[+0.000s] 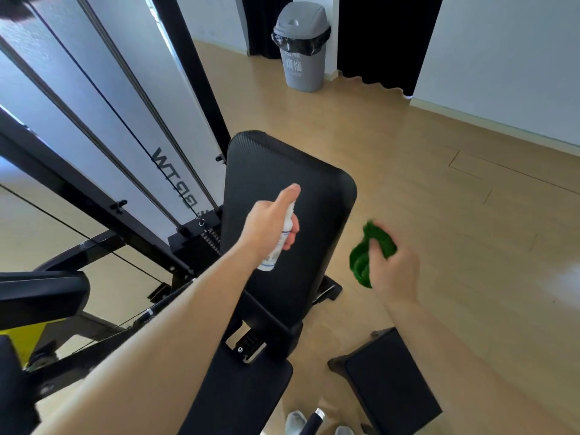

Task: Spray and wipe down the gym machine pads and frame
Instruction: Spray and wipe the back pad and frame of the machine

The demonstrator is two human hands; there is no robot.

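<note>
A black padded back pad (292,183) of a gym bench slopes up in the middle of the view, with the black seat pad (244,394) below it. My left hand (270,227) grips a small white spray bottle (282,240) over the back pad, the index finger lying on top of the nozzle. To the right of the pad, my right hand (395,271) holds a bunched green cloth (370,255) above the floor, not touching the bench. The machine's black frame (94,196) with cables and white panels stands to the left.
A grey lidded bin (303,48) with a black liner stands at the back. A low black pad (392,381) sits on the wooden floor at the lower right. Black curtains (389,36) hang along the far wall. A yellow-and-black machine part (28,331) is at the lower left.
</note>
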